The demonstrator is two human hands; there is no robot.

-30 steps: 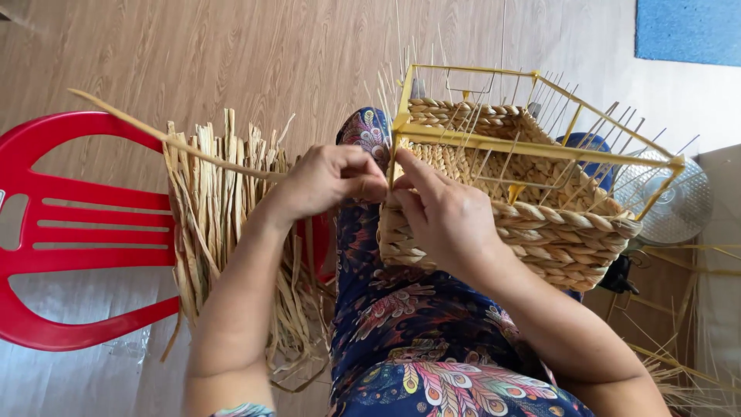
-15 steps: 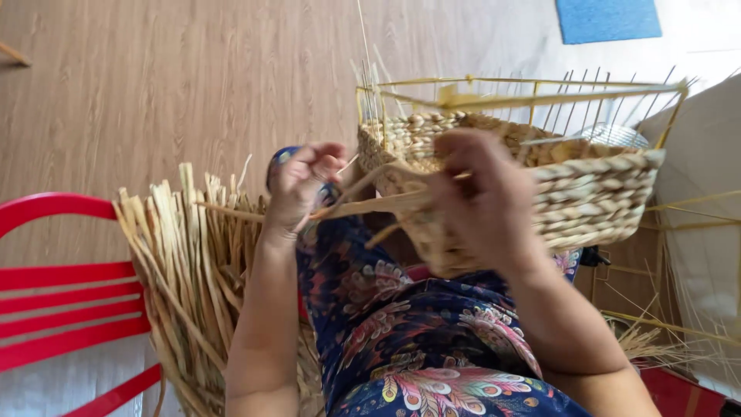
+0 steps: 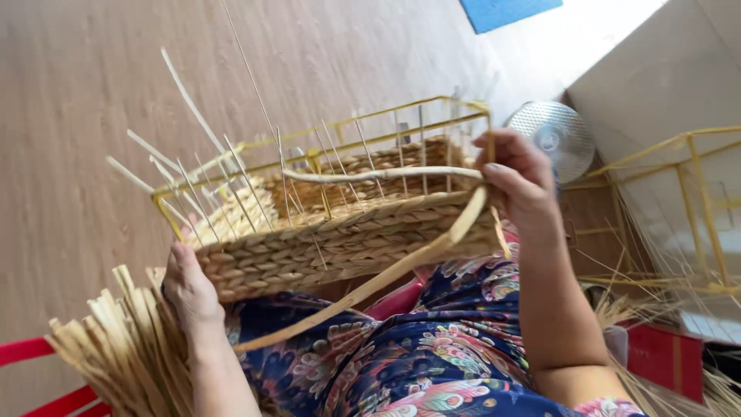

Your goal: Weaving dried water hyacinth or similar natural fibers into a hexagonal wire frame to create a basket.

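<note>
Head view: basket (image 3: 340, 239) between left hand (image 3: 189, 289), right hand (image 3: 517, 177).

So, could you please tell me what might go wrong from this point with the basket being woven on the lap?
1. The long strand trails loose from the right hand down across the lap; it could snag or kink.
2. The half-woven basket sits tilted, steadied at one end only by the left hand; it might slip.
3. Thin upright stakes stick out past the yellow wire frame and could bend or poke a hand.
</note>
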